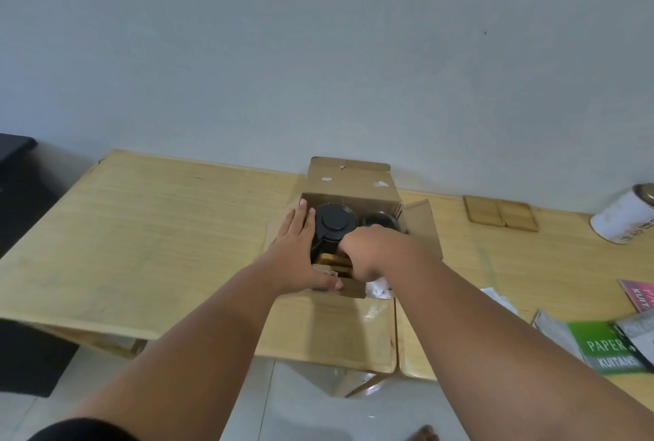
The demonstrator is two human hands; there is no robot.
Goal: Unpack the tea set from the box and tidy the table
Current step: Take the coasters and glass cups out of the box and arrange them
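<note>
Brown cardboard box stands open on the pale wooden desk; black lidded teapot sits inside, beside a dark round cup; left hand lies flat, fingers spread, on the box's left edge; right hand reaches inside, grip hidden, state indeterminable.

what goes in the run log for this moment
left hand steadying box | right hand reaching inside beside black teapot | teapot in box
</note>
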